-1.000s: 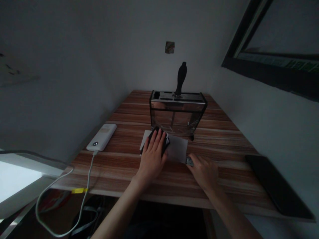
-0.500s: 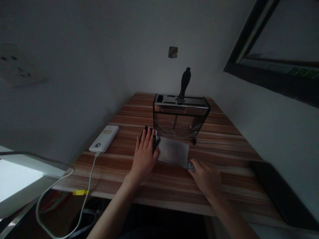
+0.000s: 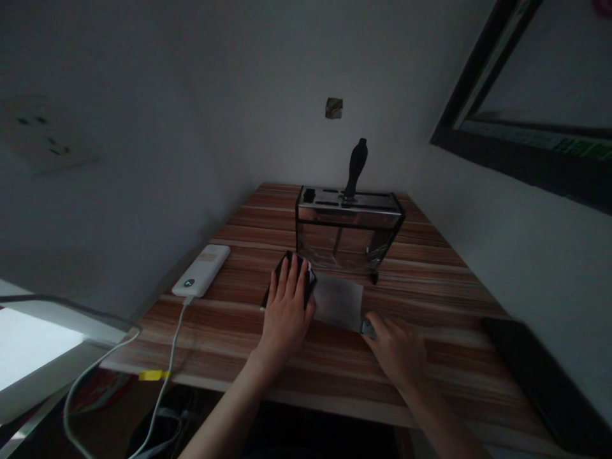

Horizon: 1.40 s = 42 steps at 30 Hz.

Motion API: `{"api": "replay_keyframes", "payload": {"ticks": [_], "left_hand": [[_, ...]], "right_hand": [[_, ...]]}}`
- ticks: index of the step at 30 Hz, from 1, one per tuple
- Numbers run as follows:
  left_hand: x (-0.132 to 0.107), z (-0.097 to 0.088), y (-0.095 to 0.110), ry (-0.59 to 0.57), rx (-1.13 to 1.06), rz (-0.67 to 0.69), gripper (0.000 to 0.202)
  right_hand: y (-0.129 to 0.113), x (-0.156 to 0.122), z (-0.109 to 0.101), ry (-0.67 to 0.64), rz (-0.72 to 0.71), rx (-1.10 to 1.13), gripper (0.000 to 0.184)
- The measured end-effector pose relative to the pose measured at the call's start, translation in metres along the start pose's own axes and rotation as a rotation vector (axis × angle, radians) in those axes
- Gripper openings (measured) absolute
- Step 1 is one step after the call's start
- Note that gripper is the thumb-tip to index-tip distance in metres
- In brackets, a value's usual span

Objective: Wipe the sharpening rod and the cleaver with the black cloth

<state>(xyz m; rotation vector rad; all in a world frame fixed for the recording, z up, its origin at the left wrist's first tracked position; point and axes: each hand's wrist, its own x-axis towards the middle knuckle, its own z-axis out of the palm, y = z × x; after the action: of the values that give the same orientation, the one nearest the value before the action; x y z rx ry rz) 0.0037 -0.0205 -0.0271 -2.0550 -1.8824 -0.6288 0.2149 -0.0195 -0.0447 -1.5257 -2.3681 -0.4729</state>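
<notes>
A cleaver lies flat on the wooden table, its broad grey blade [image 3: 338, 302] pointing left. My right hand [image 3: 396, 347] is closed around its handle, and a bit of grey metal shows at the fingertips. My left hand [image 3: 288, 303] rests flat, fingers stretched out, on a black, angular flat piece [image 3: 270, 294] with a pale edge. This piece meets the blade's left end and covers part of it; whether it is cloth or a sleeve I cannot tell. Just behind the blade stands a clear-sided knife block [image 3: 347, 245] holding a black-handled knife [image 3: 356, 167].
A white power bank [image 3: 201, 271] with a white cable [image 3: 173, 347] lies at the table's left. A dark flat slab [image 3: 530, 382] sits along the right edge. Walls close in the table [image 3: 229, 341] at the back and sides; a dark-framed window [image 3: 516, 150] is at upper right.
My left hand has slid a little to the right with the black piece, over more of the blade. My right hand keeps its hold on the handle. The view has tilted slightly.
</notes>
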Motion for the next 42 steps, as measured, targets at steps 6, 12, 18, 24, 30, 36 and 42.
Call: {"api": "replay_keyframes", "payload": {"ticks": [6,12,18,24,30,36,42], "left_hand": [[-0.006,-0.001,0.032,-0.079,-0.012,0.092,0.062],[-0.01,-0.004,0.068,-0.153,-0.113,0.28,0.061],[-0.009,-0.005,0.086,-0.133,-0.147,0.332,0.061],[-0.011,-0.001,0.086,-0.116,-0.121,0.332,0.062],[-0.01,-0.001,0.081,-0.127,-0.108,0.313,0.061],[-0.01,0.0,0.079,-0.12,-0.114,0.306,0.06],[-0.008,-0.001,0.073,-0.11,-0.096,0.274,0.062]], "right_hand": [[-0.002,0.003,-0.003,-0.041,-0.002,0.052,0.013],[-0.002,0.003,-0.004,-0.054,0.019,0.058,0.015],[0.004,-0.001,0.0,-0.046,0.031,0.068,0.023],[0.003,0.0,-0.003,-0.048,0.02,0.059,0.025],[0.001,0.002,-0.006,-0.04,0.021,0.046,0.026],[0.0,0.003,-0.006,-0.039,0.027,0.024,0.028],[0.001,0.003,-0.006,0.001,0.018,0.047,0.021]]}}
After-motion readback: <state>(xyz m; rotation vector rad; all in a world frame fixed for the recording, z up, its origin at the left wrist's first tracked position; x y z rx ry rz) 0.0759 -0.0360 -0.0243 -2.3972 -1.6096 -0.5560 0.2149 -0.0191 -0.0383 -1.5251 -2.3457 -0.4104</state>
